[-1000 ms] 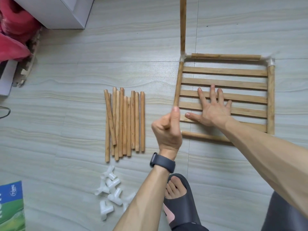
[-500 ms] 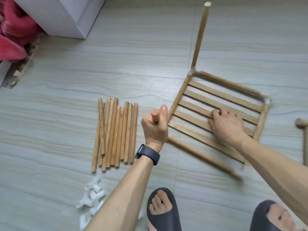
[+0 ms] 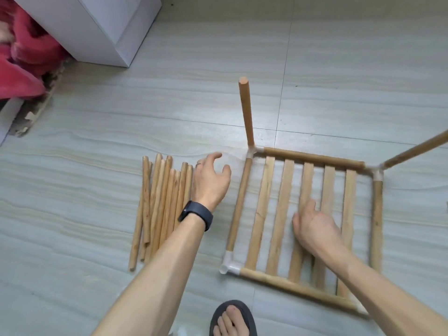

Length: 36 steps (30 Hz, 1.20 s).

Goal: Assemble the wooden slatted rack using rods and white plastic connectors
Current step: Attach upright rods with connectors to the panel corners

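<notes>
The rack (image 3: 281,214) lies flat on the tiled floor (image 3: 97,166), right of the middle of the view, a square frame with one corner nearest the viewer's foot. Four frame rods (image 3: 238,207) make up its sides, and five flat slats (image 3: 260,214) lie side by side between the near and far rods, their long axes running away from the viewer and leaning slightly right at the far end, parallel to the left side rod. White connectors (image 3: 229,264) sit at the corners: three show clearly, while the fourth, at the near right corner, is mostly hidden behind the right forearm. Two upright rods (image 3: 246,112) rise from the two far corners; the left one points up and slightly left, the right one slants off toward the right edge of the view. The right hand (image 3: 315,226) rests on the third and fourth slats with its fingers bent down among them; I cannot tell whether they curl round a slat or only press on it. Just left of the rack lies a bundle of loose rods (image 3: 157,207), roughly nine, though overlap blurs the count, all lying lengthwise away from the viewer. The left hand (image 3: 211,180) hovers over the bundle's right edge, fingers loosely spread and holding nothing, with a ring (image 3: 198,163) and a dark wristband (image 3: 196,215). A sandal (image 3: 232,318) shows at the bottom edge; a white box (image 3: 97,27) and red fabric (image 3: 24,52) are at the far left.
</notes>
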{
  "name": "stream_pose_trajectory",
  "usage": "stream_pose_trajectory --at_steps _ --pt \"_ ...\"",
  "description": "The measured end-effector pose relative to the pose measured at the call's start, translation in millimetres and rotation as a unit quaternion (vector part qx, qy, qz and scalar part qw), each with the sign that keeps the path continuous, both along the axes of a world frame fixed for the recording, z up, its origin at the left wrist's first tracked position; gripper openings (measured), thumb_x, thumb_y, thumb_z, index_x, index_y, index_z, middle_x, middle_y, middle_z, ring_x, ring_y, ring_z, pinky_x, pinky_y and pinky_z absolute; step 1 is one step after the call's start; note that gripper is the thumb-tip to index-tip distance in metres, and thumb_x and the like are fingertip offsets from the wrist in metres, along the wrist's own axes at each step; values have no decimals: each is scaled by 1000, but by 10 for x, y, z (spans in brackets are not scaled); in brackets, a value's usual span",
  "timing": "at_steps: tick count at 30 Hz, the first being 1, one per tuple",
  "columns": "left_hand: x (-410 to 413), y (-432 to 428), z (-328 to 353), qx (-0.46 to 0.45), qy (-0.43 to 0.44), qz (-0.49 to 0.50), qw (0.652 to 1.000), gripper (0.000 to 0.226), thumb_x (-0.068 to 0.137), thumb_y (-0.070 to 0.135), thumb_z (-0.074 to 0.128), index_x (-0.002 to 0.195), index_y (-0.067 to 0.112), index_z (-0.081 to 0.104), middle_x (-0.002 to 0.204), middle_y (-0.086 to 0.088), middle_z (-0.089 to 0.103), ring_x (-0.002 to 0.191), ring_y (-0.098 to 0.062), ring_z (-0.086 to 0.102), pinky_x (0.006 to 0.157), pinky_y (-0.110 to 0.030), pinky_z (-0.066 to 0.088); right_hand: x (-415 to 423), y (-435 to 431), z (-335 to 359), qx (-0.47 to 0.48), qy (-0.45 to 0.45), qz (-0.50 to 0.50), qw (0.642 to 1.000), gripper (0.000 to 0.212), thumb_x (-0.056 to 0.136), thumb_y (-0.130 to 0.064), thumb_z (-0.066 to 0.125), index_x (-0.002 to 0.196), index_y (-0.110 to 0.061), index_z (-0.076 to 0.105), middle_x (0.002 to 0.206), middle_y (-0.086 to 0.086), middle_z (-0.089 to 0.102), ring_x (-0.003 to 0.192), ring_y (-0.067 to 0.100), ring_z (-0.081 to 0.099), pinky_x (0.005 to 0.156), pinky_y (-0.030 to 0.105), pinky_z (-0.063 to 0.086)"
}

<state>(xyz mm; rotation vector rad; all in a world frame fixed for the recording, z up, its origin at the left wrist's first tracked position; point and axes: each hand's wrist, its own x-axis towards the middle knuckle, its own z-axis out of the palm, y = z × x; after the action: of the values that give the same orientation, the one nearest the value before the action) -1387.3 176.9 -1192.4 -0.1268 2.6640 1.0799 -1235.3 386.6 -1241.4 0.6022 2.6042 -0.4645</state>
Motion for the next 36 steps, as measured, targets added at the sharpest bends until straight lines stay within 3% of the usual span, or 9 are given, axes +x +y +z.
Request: stream_pose_trajectory --at_steps 4,10,13,18,21,24,28,32,36 --pt "479 -505 -317 -331 -21 -13 943 46 93 40 58 131 17 47 132 -10 51 123 -28 46 92 -41 43 174 -87 -27 -15 97 -7 995 23 103 -26 45 92 -7 41 65 11 58 59 33 56 50 39 46" --pt "760 -763 -415 -435 -13 -108 894 28 103 29 40 123 12 51 123 -7 58 110 -30 50 72 -35 45 336 -71 -80 -33 109 -11 993 22 103 -29 44 90 -14 37 57 0 50 48 18 45 40 30 29" --pt "752 -748 -303 -412 -37 -112 904 27 102 24 42 122 9 54 124 -9 58 112 -32 50 73 -35 40 383 -49 -35 -35 14 -32 999 25 104 -37 46 100 -14 37 69 1 56 60 21 53 51 36 41" --pt "783 -694 215 -191 -62 -107 974 27 99 28 54 116 8 60 112 -10 63 100 -27 60 86 -39 52 215 115 447 -22 -177 53 983 56 103 -46 47 142 -6 44 134 14 62 119 31 61 98 39 51" --pt "964 -519 729 -5 -171 -130 977 23 97 26 59 110 7 64 101 -8 69 86 -26 70 81 -43 61 175 101 999 -13 -105 151 983 64 102 -47 47 154 -15 27 136 11 61 121 33 59 99 44 50" --pt "1128 -222 1359 84 -254 -198 943 20 95 23 64 106 6 69 92 -9 72 77 -28 76 70 -37 64 276 -53 1601 4 60 244 968 75 101 -48 50 156 -45 1 121 4 64 107 33 63 79 43 52" --pt "1343 263 2152 76 -224 -321 917 25 93 31 70 98 8 75 83 -1 71 63 -15 71 62 -27 59 524 -84 2221 125 175 325 921 37 100 -61 40 132 -42 40 111 -2 64 92 30 68 54 34 36" --pt "1484 681 2649 71 -171 -370 911 33 97 43 61 97 12 73 79 4 71 65 -16 74 55 -24 55 900 311 2497 164 168 210 949 45 97 -65 31 124 -39 57 98 0 70 89 31 67 60 34 38" --pt "1617 1000 2501 -186 18 -424 886 34 99 40 47 107 16 69 99 -4 72 93 -25 69 71 -32 52 1347 776 2438 93 51 63 992 69 91 -78 21 88 -26 68 77 1 68 78 28 66 63 35 48"
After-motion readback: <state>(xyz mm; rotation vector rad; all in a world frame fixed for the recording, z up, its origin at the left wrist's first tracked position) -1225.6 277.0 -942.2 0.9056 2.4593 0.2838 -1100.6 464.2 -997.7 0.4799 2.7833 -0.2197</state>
